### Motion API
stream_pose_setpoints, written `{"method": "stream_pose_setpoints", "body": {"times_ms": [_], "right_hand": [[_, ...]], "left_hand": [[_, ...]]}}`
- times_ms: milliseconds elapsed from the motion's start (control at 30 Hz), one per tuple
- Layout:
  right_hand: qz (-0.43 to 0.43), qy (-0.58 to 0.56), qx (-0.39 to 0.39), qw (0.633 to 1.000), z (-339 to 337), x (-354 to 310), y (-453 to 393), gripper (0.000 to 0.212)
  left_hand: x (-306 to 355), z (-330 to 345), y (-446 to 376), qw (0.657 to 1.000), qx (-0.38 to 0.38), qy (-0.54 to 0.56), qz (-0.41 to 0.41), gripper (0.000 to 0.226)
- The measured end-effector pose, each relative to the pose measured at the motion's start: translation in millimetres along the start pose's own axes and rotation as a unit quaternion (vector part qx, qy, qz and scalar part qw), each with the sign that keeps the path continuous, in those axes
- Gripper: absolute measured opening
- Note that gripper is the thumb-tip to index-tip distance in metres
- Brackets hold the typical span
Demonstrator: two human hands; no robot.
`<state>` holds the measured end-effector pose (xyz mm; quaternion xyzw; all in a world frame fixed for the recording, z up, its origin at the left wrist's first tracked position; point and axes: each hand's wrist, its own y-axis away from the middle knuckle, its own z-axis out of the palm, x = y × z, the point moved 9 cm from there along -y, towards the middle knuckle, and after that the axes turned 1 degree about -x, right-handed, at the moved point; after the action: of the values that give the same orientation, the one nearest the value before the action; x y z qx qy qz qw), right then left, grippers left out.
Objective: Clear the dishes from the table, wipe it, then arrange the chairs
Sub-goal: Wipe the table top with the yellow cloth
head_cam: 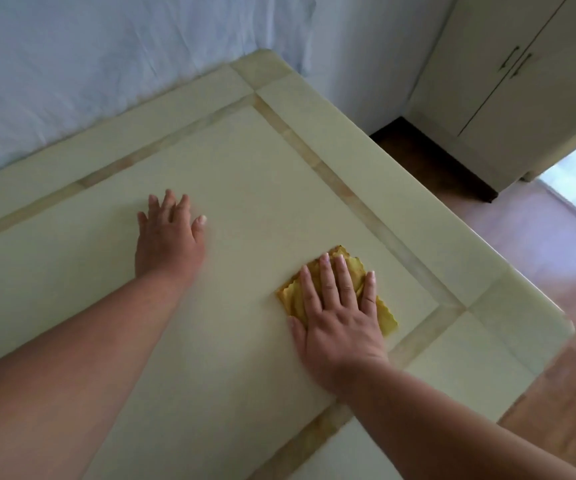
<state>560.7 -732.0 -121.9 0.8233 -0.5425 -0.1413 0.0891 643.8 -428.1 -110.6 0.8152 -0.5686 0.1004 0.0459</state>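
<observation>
Your right hand (340, 317) presses the cloth (388, 318) flat-fingered near the table (400, 161) corner; your left hand (168, 237) rests flat farther in.

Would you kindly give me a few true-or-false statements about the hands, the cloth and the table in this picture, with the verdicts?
1. The right hand presses flat on a yellow cloth. True.
2. The left hand grips a plate. False: it rests flat on the bare table and holds nothing.
3. The cloth lies nearer the table's right edge than the left hand does. True.
4. Dishes stand on the visible tabletop. False: only the cloth and the two hands are on the part in view.
5. A cabinet with two door handles stands beyond the table. True.
</observation>
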Motion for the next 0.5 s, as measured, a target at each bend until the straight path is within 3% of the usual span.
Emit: {"method": "stream_pose_setpoints", "body": {"times_ms": [333, 500], "right_hand": [[-0.018, 0.007, 0.024, 1.000, -43.7, -42.5, -162.5, 0.081], [-0.007, 0.013, 0.027, 1.000, -63.4, -62.4, -227.6, 0.082]], "left_hand": [[-0.7, 6.7, -35.8, 1.000, 0.003, -0.020, -0.022, 0.064], [-1.1, 10.4, -38.8, 0.999, -0.032, -0.037, -0.023, 0.071]]}}
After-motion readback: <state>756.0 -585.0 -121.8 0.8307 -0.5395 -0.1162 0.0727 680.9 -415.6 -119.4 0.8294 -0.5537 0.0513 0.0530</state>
